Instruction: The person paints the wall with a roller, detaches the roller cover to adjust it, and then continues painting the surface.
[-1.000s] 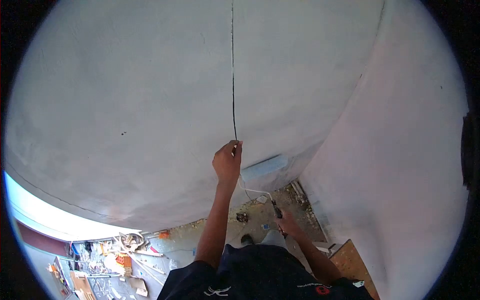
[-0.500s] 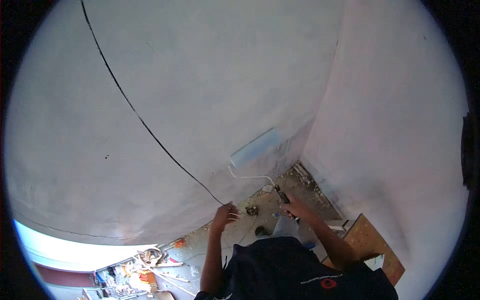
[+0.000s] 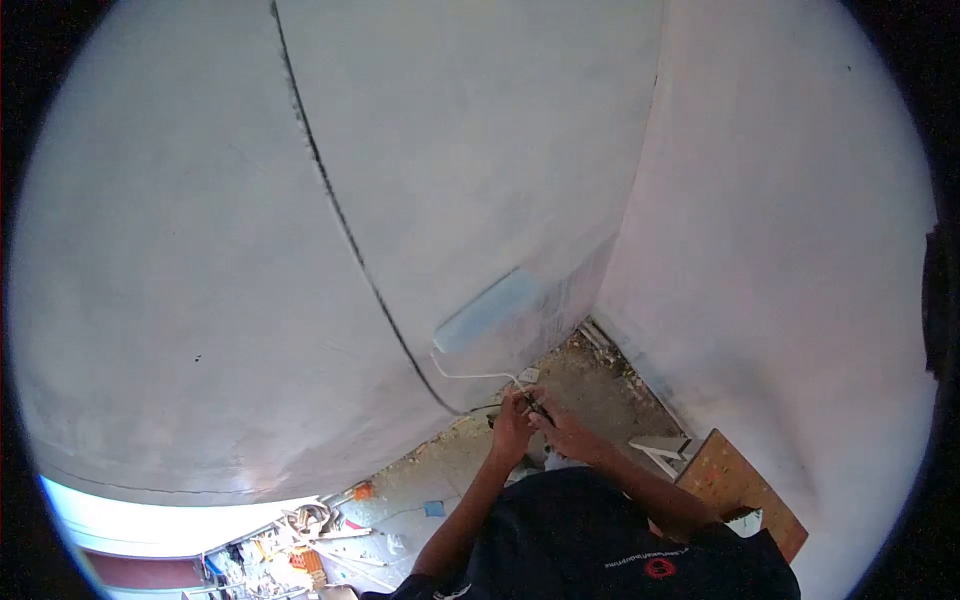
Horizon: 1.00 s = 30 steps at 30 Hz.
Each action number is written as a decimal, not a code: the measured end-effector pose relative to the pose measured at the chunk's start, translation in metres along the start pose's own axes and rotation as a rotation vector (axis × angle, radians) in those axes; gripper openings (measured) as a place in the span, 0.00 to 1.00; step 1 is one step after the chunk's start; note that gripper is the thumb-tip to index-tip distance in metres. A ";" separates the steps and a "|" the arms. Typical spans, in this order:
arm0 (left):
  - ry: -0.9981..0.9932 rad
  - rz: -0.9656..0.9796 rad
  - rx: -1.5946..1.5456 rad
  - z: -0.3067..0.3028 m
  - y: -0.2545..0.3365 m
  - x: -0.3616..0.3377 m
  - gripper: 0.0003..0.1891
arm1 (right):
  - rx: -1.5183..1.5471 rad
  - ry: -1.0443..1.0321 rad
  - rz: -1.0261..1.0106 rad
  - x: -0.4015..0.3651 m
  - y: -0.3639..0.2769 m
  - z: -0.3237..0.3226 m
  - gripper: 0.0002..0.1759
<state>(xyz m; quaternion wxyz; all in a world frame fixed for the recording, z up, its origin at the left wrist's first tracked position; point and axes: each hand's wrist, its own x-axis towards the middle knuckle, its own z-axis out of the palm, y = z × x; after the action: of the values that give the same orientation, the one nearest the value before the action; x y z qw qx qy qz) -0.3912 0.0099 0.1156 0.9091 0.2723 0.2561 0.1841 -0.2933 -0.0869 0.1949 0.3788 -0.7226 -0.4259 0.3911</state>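
Observation:
My right hand (image 3: 565, 432) is closed around the dark handle of a paint roller (image 3: 487, 308). The roller's pale blue sleeve is up against the grey wall, and its thin white wire frame bends down to the handle. Close beside it, my left hand (image 3: 514, 428) has its fingers closed at the top of the handle. A long black cable (image 3: 365, 268) runs down in front of the wall and curves across to my left fingers. Exactly how the fingers grip the cable and whether they also grip the handle is partly hidden.
Another wall (image 3: 770, 220) meets the grey one at a corner on the right. A stained wooden board (image 3: 740, 490) stands low at right. Rubble lies on the floor (image 3: 610, 385) along the walls. Piled odds and ends (image 3: 300, 545) lie at lower left, beside a bright opening.
My left hand has moved right with the cable, up to the roller handle. The cable now hangs farther right and steeper. The roller and my right hand appear slightly farther left as the view shifted.

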 end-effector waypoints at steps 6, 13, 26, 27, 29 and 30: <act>0.005 -0.022 -0.161 0.023 -0.012 0.010 0.22 | -0.220 0.131 -0.429 0.028 0.069 0.022 0.23; 0.206 -0.156 -0.182 0.024 -0.027 0.029 0.18 | -0.023 -0.193 -0.046 0.045 0.067 -0.001 0.23; 0.331 0.004 -0.187 0.028 -0.049 0.049 0.15 | -0.054 0.006 -0.122 0.046 0.091 0.013 0.20; 0.378 -0.062 -0.186 0.029 -0.048 0.052 0.15 | -0.131 -0.095 -0.081 0.053 0.091 0.009 0.19; 0.328 -0.140 -0.207 0.009 -0.053 0.060 0.15 | -0.276 -0.300 0.004 0.065 0.090 0.002 0.17; 0.299 -0.179 -0.214 -0.007 -0.056 0.069 0.15 | -0.174 -0.227 0.038 0.068 0.100 0.010 0.18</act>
<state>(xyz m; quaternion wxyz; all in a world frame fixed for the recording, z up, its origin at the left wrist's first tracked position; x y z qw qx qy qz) -0.3285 0.0017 0.0528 0.8974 0.1202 0.3902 0.1672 -0.2475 -0.0573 0.0867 0.2569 -0.7117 -0.4847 0.4389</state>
